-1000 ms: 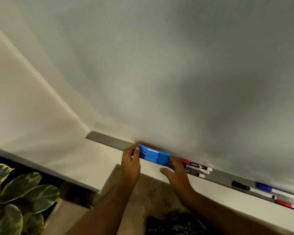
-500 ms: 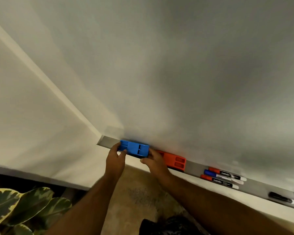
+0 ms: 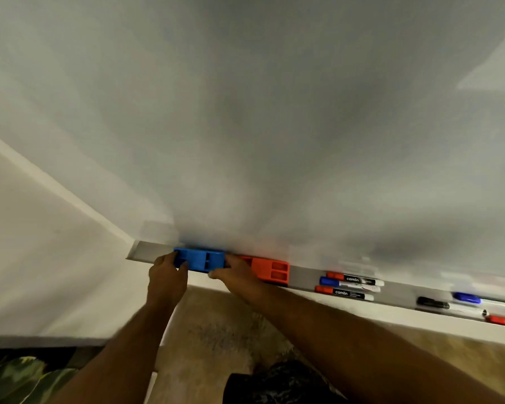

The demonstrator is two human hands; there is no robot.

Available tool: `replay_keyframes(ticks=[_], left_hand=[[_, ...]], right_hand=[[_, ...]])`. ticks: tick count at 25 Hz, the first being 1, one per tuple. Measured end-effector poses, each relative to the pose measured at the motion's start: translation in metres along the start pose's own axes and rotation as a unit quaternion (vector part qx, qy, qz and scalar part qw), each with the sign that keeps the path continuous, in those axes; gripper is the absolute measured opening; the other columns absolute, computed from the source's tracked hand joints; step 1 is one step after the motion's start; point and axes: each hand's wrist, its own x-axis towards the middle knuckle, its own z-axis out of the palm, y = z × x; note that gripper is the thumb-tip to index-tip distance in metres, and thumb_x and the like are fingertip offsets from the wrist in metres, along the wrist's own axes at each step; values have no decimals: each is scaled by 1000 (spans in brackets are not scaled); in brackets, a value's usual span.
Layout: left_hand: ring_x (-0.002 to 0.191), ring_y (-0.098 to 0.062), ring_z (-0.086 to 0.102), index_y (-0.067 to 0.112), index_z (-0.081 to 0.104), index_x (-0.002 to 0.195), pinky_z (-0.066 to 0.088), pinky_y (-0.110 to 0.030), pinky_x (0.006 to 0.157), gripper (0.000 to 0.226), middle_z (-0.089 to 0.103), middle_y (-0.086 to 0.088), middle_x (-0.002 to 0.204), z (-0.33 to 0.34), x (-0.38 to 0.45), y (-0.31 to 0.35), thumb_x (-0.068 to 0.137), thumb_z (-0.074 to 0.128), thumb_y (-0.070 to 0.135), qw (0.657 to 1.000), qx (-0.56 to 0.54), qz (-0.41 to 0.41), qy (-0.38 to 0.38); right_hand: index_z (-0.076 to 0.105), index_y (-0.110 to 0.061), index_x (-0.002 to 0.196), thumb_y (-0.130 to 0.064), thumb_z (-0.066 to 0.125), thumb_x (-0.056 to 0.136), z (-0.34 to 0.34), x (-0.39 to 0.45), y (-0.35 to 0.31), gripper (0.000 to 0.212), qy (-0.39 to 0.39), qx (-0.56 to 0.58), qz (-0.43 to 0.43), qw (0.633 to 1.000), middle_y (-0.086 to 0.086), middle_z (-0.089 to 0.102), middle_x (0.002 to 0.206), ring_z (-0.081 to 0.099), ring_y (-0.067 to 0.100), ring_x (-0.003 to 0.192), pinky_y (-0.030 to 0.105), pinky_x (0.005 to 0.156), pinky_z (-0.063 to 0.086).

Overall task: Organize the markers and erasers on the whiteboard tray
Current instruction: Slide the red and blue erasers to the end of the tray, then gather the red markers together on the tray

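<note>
Both grips clamped on blue eraser (image 3: 199, 259), left hand (image 3: 166, 277), right hand (image 3: 236, 274), orange eraser (image 3: 270, 270) touching on tray (image 3: 148, 251)

Both hands (image 3: 200, 274) grip the blue eraser (image 3: 199, 259) on the tray (image 3: 150, 252), seemingly touching the orange eraser (image 3: 270, 271).

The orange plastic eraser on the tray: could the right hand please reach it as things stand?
Probably yes: the right hand lies right beside the orange plastic eraser, with nothing between them, though it would first have to leave the blue plastic eraser.
</note>
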Motion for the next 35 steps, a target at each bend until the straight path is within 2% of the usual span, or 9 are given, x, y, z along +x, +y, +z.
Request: replay_keyframes(ticks=[4, 6, 9, 14, 19, 22, 26, 31, 35], left_hand=[[124, -42, 53, 8, 52, 142, 45, -55, 108, 52, 55, -22, 138, 0, 0, 11, 93, 67, 18, 1000, -10, -21, -2], [122, -40, 56, 9, 53, 139, 50, -56, 104, 53, 57, -21, 135, 7, -11, 23, 89, 73, 14, 998, -55, 2, 41], [117, -34, 57, 8, 59, 130, 50, -51, 102, 46, 61, -16, 126, 29, -39, 51, 87, 75, 8, 987, -87, 118, 59], [105, -17, 60, 22, 66, 113, 50, -33, 94, 28, 66, 1, 111, 91, -99, 121, 87, 71, 13, 939, -74, 333, -47], [121, -12, 54, 30, 59, 130, 48, -32, 101, 37, 60, 7, 131, 158, -139, 167, 93, 64, 35, 902, 79, 381, -185], [128, -18, 50, 24, 59, 133, 47, -33, 103, 40, 57, 4, 138, 179, -149, 179, 95, 64, 34, 909, 145, 348, -176], [116, -21, 58, 21, 67, 121, 53, -33, 93, 28, 63, 1, 125, 181, -154, 184, 93, 68, 20, 911, 157, 354, -138], [86, -21, 63, 17, 78, 101, 55, -37, 72, 21, 69, 0, 96, 167, -160, 186, 83, 79, 6, 911, 127, 373, -118], [86, -20, 66, 15, 80, 103, 52, -33, 73, 29, 74, 1, 95, 157, -169, 178, 78, 83, 0, 909, 97, 388, -113]], right_hand=[[69, -16, 111, -25, 77, 84, -4, -7, 2, 30, 9, -48, -27, 998, 4, 71, 101, 67, 20, 90, 33, 74, 53], [71, -15, 112, -24, 75, 86, -18, -18, 12, 28, 26, -75, -64, 995, 9, 73, 105, 69, 24, 96, 40, 84, 56], [70, -18, 127, -23, 73, 90, -60, -42, 40, 38, 52, -130, -115, 983, 4, 73, 123, 68, 19, 111, 31, 98, 53], [76, -22, 114, -15, 69, 92, -161, -95, 104, 24, 186, -185, -149, 953, -6, 75, 109, 68, 2, 95, 23, 90, 58], [73, -24, 103, -12, 69, 94, -257, -129, 149, 16, 337, -257, -105, 900, -7, 70, 104, 64, 7, 90, 26, 85, 59], [73, -23, 112, -12, 63, 97, -293, -135, 165, 21, 314, -341, -112, 879, -4, 71, 114, 65, 13, 103, 33, 94, 58], [62, -21, 135, -10, 60, 97, -312, -125, 174, 40, 171, -539, -126, 815, 5, 63, 140, 57, 27, 129, 43, 108, 50], [64, -14, 127, -5, 61, 93, -317, -114, 176, 35, 160, -593, -151, 774, 10, 67, 128, 64, 31, 115, 44, 94, 54], [66, -14, 120, -10, 63, 95, -320, -113, 186, 25, 185, -574, -156, 782, 9, 68, 121, 66, 28, 106, 43, 86, 57]])
